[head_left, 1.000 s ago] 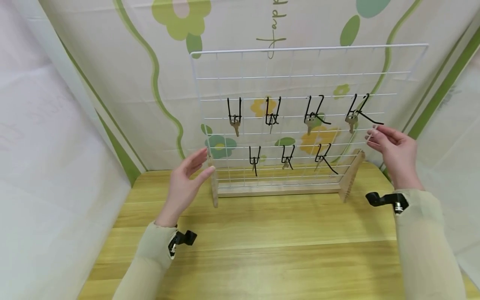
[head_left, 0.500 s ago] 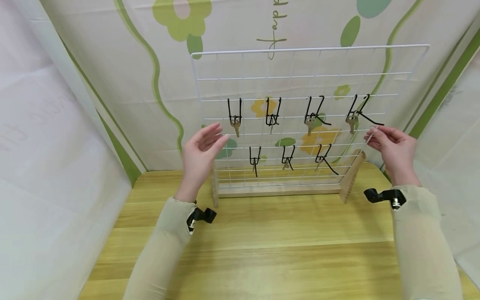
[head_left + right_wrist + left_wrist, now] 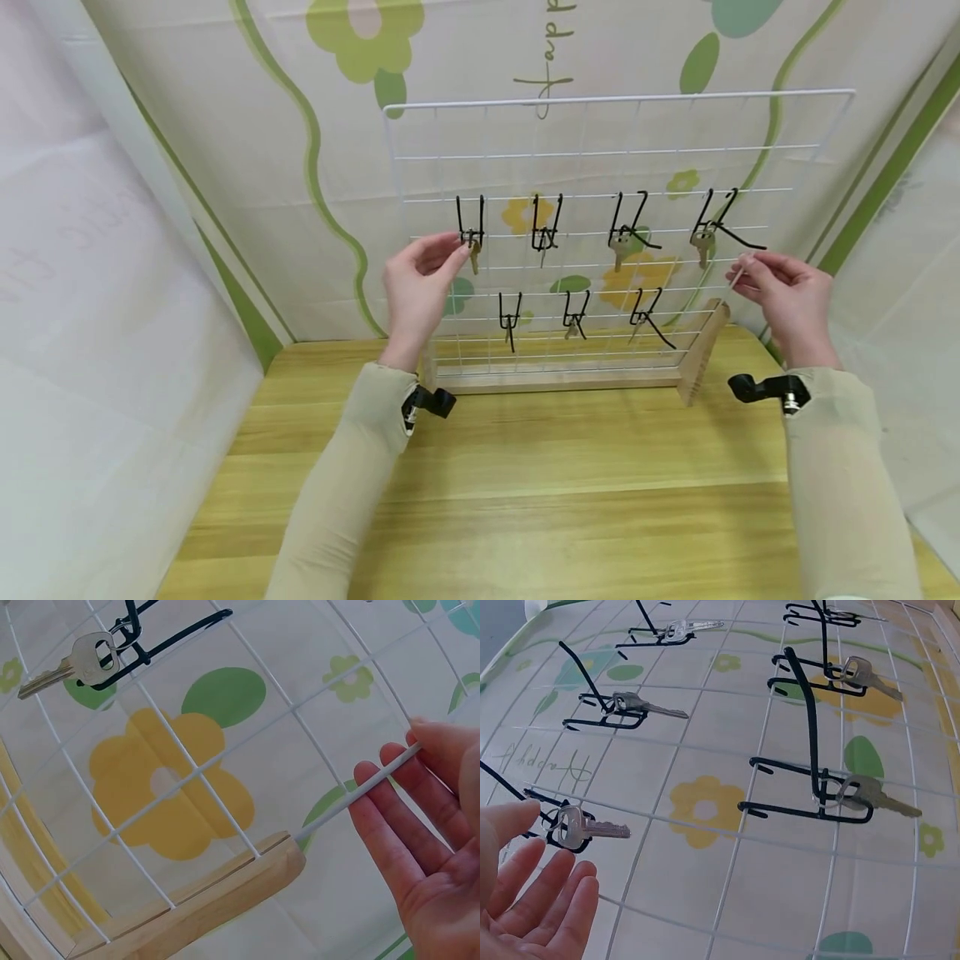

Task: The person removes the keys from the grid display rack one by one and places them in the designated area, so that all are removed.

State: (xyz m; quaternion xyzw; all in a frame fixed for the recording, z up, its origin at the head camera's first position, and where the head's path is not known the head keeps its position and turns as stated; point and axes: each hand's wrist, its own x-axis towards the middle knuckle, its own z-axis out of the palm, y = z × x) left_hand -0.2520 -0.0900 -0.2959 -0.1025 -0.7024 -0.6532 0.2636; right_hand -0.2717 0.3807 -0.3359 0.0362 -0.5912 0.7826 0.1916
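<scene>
A: What is being done by the left hand (image 3: 420, 287)?

B: Nothing is seen gripped by it. The thumb and fingers are parted and loosely bent, and the near end of a black hook (image 3: 482, 215) is framed between them. From that hook a silver key (image 3: 589, 828) is hung by its ring, right at the fingertips, with its blade pointed away from the palm. Whether the key or the hook is touched cannot be told.

A: And by the right hand (image 3: 795, 304)?

B: A side bar (image 3: 326, 817) of the white wire grid (image 3: 615, 98) is pinched there between thumb and fingers, just above a wooden foot (image 3: 703, 354).

A: What is found nearest to that grip?

B: A second key (image 3: 702, 247), hung from another hook (image 3: 738, 236) just above and to the left of the right hand's fingertips. The hook's long prong is directed towards that hand.

A: Is anything held between the hands?

B: Two more upper hooks (image 3: 618, 213) with keys are mounted there, and a row of three lower hooks (image 3: 500, 309) is set a little below the hands. Small keys are hung on these too, partly hidden.

A: And around them?

B: Below both hands a wooden table (image 3: 570, 517) is seen; behind them, a cloth (image 3: 465, 50) printed with flowers is hung.
</scene>
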